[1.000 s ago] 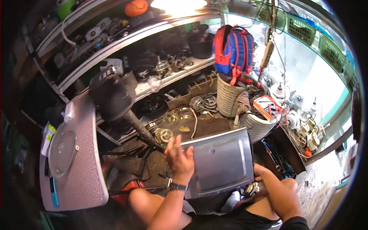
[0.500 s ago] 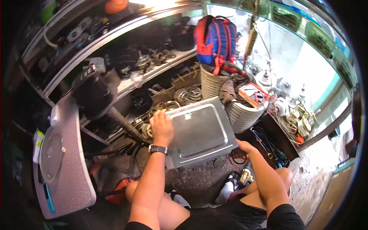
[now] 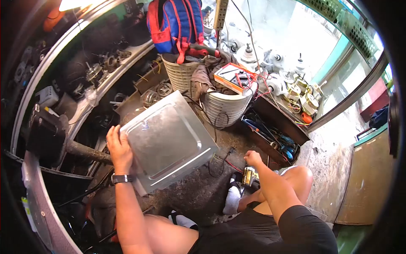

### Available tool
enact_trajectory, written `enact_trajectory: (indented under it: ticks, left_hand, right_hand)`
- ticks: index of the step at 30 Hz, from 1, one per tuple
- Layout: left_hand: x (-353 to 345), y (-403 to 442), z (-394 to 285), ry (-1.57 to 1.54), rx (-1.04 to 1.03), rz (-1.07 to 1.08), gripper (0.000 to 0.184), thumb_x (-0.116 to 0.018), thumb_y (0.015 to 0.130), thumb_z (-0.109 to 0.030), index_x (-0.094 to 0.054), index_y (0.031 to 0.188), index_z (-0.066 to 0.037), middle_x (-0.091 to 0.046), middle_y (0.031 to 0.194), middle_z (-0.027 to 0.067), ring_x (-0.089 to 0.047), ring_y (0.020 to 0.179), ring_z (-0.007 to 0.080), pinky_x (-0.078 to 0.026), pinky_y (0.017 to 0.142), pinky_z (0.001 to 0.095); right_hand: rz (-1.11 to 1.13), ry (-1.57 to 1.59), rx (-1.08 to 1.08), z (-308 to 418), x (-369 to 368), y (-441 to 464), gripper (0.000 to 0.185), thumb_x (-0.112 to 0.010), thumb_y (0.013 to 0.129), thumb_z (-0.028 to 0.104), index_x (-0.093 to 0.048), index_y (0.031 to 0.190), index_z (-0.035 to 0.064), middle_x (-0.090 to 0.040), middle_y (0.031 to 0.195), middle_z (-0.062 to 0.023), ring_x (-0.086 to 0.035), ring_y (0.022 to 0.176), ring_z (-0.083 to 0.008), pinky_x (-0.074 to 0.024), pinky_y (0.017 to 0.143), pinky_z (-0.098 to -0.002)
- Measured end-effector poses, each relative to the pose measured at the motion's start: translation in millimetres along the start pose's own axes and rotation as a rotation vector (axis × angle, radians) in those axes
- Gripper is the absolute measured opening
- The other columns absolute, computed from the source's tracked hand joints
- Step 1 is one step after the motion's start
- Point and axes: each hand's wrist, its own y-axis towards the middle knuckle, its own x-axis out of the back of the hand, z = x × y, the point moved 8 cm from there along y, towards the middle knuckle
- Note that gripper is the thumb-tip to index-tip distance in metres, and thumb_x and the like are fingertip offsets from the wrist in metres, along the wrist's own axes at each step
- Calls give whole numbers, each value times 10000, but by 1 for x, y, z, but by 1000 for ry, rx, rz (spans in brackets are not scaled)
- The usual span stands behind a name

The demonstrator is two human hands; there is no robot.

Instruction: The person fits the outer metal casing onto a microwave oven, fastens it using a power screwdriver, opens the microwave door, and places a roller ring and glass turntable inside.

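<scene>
A grey sheet-metal casing with a pressed, rounded-rectangle panel stands tilted in front of me. My left hand has its fingers wrapped over the casing's left edge, with a dark watch on that wrist. Off the casing's right side, my right hand is closed, and whatever may be in it is hidden. Just below that hand is a yellow and black power drill, close to my foot. A black cord with a plug lies on the floor between the casing and my right hand.
A multimeter in an orange-edged box sits on a ribbed bucket. Behind it, a red and blue backpack rests on another bucket. A tool bin stands at right, below several motors. A thick post is left.
My right hand has come off the casing's lower right corner and closed near the drill. The left hand stays on the casing, which now leans more. The view has swung right.
</scene>
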Motion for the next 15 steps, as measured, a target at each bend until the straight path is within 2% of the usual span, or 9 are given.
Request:
enact_trajectory:
  ticks: [2,3,6,8,9,10,11,12,15]
  left_hand:
    - [-1,5,4,-58,31,11,375,-507,1055,-219,-590,1331,21,-508,1423,222,-462,1353,373,-345,1155,448]
    - [-1,7,4,-25,32,19,374,-511,1066,-221,-590,1333,28,-504,1428,204,-483,1347,342,-359,1155,409]
    - [-2,10,6,-36,72,6,355,-530,1056,-205,-604,1323,18,-498,1432,199,-478,1352,341,-359,1155,411]
    - [-2,11,3,-57,87,0,334,-543,1044,-191,-612,1300,12,-503,1420,207,-475,1348,354,-359,1153,424]
    - [1,10,1,-80,101,-9,313,-555,1032,-177,-621,1277,7,-507,1407,214,-472,1343,368,-360,1150,437]
    - [4,12,-2,21,80,3,308,-567,1013,-163,-626,1261,9,-510,1400,212,-476,1337,368,-361,1150,440]
    - [5,12,-3,16,88,-6,309,-577,1002,-164,-630,1252,10,-511,1398,213,-480,1332,367,-364,1147,444]
    - [6,12,-3,15,98,-24,311,-587,990,-164,-634,1243,10,-512,1395,214,-483,1326,366,-366,1143,448]
    - [12,11,-4,-30,130,-66,307,-629,951,-165,-647,1204,8,-532,1363,213,-494,1302,377,-372,1132,460]
  right_hand:
    - [28,-137,17,17,-8,-4,231,-684,845,235,-759,1031,121,-727,1117,-176,-690,1069,-358,-557,929,-448]
    - [63,-120,24,27,-14,-3,234,-658,877,242,-741,1066,131,-705,1148,-174,-668,1112,-355,-545,947,-458]
    - [-48,-71,161,53,-36,4,256,-704,874,218,-710,1113,127,-689,1136,-177,-664,1082,-393,-546,926,-479]
    - [-28,-56,134,56,-55,11,266,-724,862,196,-700,1114,113,-672,1162,-183,-656,1083,-407,-543,930,-481]
    - [-90,-43,89,56,-56,12,262,-722,860,190,-698,1105,101,-668,1152,-186,-652,1077,-411,-541,928,-484]
    - [-148,-27,52,56,-59,14,259,-721,857,184,-695,1097,89,-664,1142,-188,-647,1071,-415,-539,926,-487]
    - [-216,1,92,60,-58,12,238,-720,851,171,-684,1062,67,-651,1106,-195,-635,1050,-429,-532,896,-502]
    - [-194,30,32,60,-63,16,225,-721,850,190,-675,1030,62,-643,1066,-198,-626,1028,-428,-517,870,-512]
    - [-244,20,30,65,-65,10,202,-716,869,230,-664,992,78,-636,1037,-185,-626,1031,-396,-509,874,-491]
